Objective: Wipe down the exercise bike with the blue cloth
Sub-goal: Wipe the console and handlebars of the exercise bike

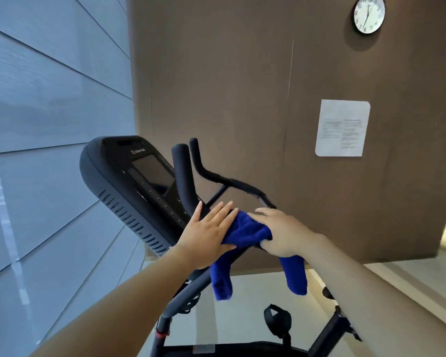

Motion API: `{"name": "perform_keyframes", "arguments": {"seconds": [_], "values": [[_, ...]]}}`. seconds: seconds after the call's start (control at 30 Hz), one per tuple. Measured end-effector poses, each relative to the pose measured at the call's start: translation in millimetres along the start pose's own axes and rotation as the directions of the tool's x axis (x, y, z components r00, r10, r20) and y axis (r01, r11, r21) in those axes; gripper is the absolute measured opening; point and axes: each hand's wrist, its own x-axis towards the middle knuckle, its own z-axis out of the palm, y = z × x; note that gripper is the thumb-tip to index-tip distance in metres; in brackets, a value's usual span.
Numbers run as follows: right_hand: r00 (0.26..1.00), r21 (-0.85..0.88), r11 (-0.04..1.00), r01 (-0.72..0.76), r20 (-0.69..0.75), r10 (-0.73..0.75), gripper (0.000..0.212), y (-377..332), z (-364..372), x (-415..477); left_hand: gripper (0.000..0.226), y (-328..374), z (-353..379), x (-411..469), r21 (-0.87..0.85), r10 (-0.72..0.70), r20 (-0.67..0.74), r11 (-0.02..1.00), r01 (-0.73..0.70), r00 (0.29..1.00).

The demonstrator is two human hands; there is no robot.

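Head view: looking down over two bare arms at the front of an exercise bike (139, 191).
Blue cloth: the blue cloth (245, 229) is bunched over the handlebar (224, 180) junction, right of the console (129, 181), with two tails hanging toward the near side.
Right hand: the right hand (281, 231) lies on top of the cloth, its grip curled around the bunch and pinching it against the bar, likely so it can rub.
Left hand: the left hand (207, 231) is flat, fingers spread, pressing the cloth's left edge down; it closes on nothing and probably just steadies.
In the way: upright bar ends and the tilted console crowd the far left; hanging tails could snag the frame below.
Around: a pedal strap (277, 319) sits near and low; a wall clock (369, 14) and paper notice (342, 128) hang on the far brown wall.
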Motion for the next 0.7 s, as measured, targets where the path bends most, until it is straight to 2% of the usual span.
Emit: {"name": "perform_keyframes", "arguments": {"seconds": [0.1, 0.13, 0.23, 0.3, 0.37, 0.43, 0.5, 0.6, 0.7], "values": [[0.999, 0.147, 0.988, -0.036, -0.018, 0.039, 0.028, -13.8, 6.1, 2.7, 0.078, 2.1, -0.4, 8.5, -0.097, 0.011, -0.010, 0.995, -0.012, 1.000], [0.995, 0.163, 0.984, -0.067, -0.058, 0.077, 0.026, -18.3, 7.8, 4.7, 0.078, -0.2, -2.5, 10.5, -0.114, 0.038, -0.005, 0.993, -0.038, 0.999], [0.966, 0.224, 0.962, -0.156, -0.166, 0.196, 0.047, -23.8, 18.9, 13.6, 0.075, -14.0, -13.0, 16.5, -0.184, 0.123, 0.085, 0.977, -0.106, 0.989], [0.961, 0.329, 0.932, -0.153, -0.171, 0.218, 0.053, -22.3, 25.4, 19.6, 0.071, -23.6, -17.5, 22.2, -0.222, 0.151, 0.144, 0.968, -0.116, 0.978], [0.966, 0.316, 0.944, -0.092, -0.203, 0.162, 0.059, -18.6, 33.3, 19.4, 0.069, -26.8, -16.6, 28.9, -0.178, 0.162, 0.161, 0.975, -0.133, 0.974], [0.946, 0.196, 0.981, -0.006, -0.318, 0.070, 0.060, -13.1, 43.6, 18.5, 0.072, -23.1, -12.8, 35.7, -0.093, 0.158, 0.153, 0.985, -0.145, 0.976], [0.928, 0.129, 0.991, 0.021, -0.372, 0.029, 0.052, -9.2, 46.9, 20.5, 0.070, -17.6, -12.1, 44.3, -0.051, 0.131, 0.154, 0.991, -0.125, 0.979], [0.943, 0.222, 0.975, -0.014, -0.322, 0.086, 0.024, -2.8, 40.4, 35.5, 0.062, -12.1, -14.5, 58.2, -0.047, 0.062, 0.199, 0.997, -0.054, 0.978], [0.956, 0.293, 0.954, -0.056, -0.260, 0.136, 0.019, 4.7, 38.5, 47.8, 0.065, -8.5, -9.5, 68.4, -0.008, 0.020, 0.193, 1.000, -0.019, 0.981]]}}
